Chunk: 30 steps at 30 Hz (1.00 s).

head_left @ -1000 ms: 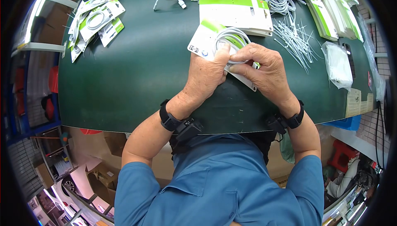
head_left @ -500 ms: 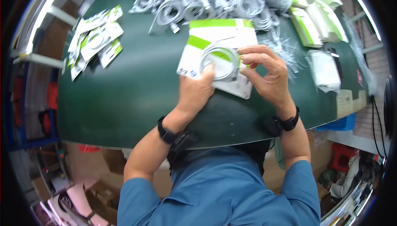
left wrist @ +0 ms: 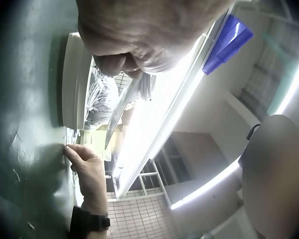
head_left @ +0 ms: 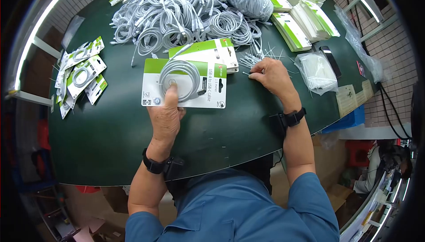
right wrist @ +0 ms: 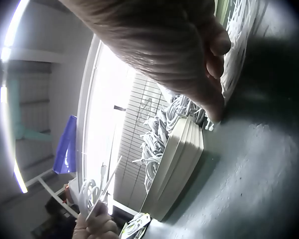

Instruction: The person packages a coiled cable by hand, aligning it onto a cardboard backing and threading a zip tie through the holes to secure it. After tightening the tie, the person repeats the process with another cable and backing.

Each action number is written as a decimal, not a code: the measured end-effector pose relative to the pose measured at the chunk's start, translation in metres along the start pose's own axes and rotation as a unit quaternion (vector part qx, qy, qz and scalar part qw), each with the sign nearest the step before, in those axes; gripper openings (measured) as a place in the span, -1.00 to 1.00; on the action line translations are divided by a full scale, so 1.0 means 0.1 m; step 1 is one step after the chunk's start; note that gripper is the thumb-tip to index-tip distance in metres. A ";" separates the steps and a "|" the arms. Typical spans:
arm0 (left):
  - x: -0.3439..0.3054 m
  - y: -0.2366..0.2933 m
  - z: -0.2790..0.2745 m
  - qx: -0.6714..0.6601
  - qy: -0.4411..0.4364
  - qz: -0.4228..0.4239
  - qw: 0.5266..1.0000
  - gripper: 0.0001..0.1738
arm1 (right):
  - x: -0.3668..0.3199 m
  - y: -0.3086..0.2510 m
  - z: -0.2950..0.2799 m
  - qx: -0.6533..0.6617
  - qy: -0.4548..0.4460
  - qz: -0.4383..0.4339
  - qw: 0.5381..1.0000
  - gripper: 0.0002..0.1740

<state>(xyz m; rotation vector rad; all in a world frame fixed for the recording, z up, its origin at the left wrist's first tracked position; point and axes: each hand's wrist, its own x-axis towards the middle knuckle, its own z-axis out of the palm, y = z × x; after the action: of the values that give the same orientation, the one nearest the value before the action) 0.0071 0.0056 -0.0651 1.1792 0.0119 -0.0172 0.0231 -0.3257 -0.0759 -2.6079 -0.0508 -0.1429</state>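
My left hand (head_left: pixel 165 117) holds a green-and-white packaging card (head_left: pixel 214 82), printed "USB-A to USB-C cable", with its thumb pressing a coiled white cable (head_left: pixel 194 77) against the front. Its other fingers are mostly behind the card. To the right, my right hand (head_left: pixel 275 80) is at the near side of a loose heap of white cable ties (head_left: pixel 253 59). Its thumb and forefinger pinch a cable tie, whose end shows at the fingertips. The right wrist view has those fingertips (right wrist: pixel 215 113) low at the table, beside the ties.
Behind the held card lies a stack of cards (head_left: pixel 231 56). A large heap of coiled cables (head_left: pixel 177 16) fills the back. Carded cables (head_left: pixel 81 77) lie at left. More card stacks (head_left: pixel 290 31), a bag of ties (head_left: pixel 316 74) and a dark phone-like object (head_left: pixel 330 60) are at right.
My right hand has left the coil and moved right to the cable ties. My left hand has brought the card and coil leftward, turning the card so its print faces up. The head view has shifted.
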 end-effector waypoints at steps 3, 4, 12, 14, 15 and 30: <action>-0.02 0.02 0.04 0.001 0.009 -0.005 1.000 -0.61 | 0.04 0.00 0.04 -0.004 -0.035 -0.024 0.999 -0.83; -0.02 0.01 0.05 -0.001 0.011 -0.011 1.000 -0.62 | 0.02 -0.02 0.07 -0.030 -0.024 -0.044 0.998 -0.85; -0.03 -0.03 0.02 0.032 0.015 -0.008 0.999 -0.61 | -0.05 -0.27 0.21 -0.060 0.068 -0.072 0.993 -0.87; -0.05 -0.03 0.01 0.041 0.006 0.010 0.999 -0.62 | -0.03 -0.26 0.13 -0.001 0.097 -0.052 0.994 -0.85; -0.08 0.00 0.01 0.041 -0.005 0.009 0.999 -0.65 | -0.02 -0.25 0.10 0.036 0.114 -0.051 0.991 -0.84; -0.19 -0.04 -0.12 0.307 -0.238 0.378 0.840 -0.55 | -0.11 -0.34 -0.17 0.347 0.105 0.013 0.932 -0.86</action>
<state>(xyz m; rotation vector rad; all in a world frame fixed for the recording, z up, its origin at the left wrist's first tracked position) -0.0118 0.0150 -0.0725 1.7237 -0.9679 0.4140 0.0085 -0.3050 -0.0452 -1.8734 0.0090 -0.3286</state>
